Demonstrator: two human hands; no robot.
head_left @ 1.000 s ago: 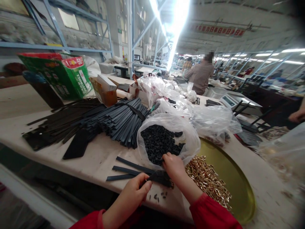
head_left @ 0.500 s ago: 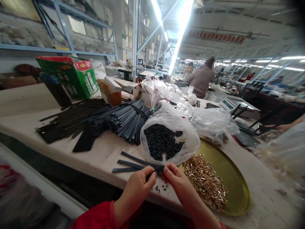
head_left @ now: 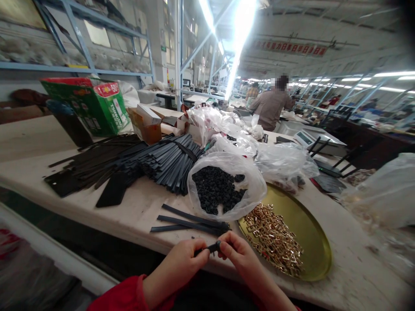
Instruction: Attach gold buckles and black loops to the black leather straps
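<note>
My left hand (head_left: 181, 268) and my right hand (head_left: 240, 257) meet at the table's near edge, both pinched on the end of a thin black strap (head_left: 207, 249). The right fingertips close on the strap's tip, where a small black piece may sit; I cannot make it out. Just beyond lie three loose black straps (head_left: 191, 221). An open clear bag of small black loops (head_left: 217, 192) stands behind them. To the right a gold round tray (head_left: 311, 233) holds a heap of gold metal buckles (head_left: 274, 242).
A big pile of black straps (head_left: 129, 166) covers the table's left. A green carton (head_left: 87, 106), small cardboard boxes (head_left: 145, 123) and clear plastic bags (head_left: 282, 162) stand behind. A person (head_left: 270, 106) sits farther back. A scale (head_left: 306, 138) is at right.
My right hand left the bag of black loops and came to the strap end held by my left hand. Both hands have drawn back toward me, to the table's edge.
</note>
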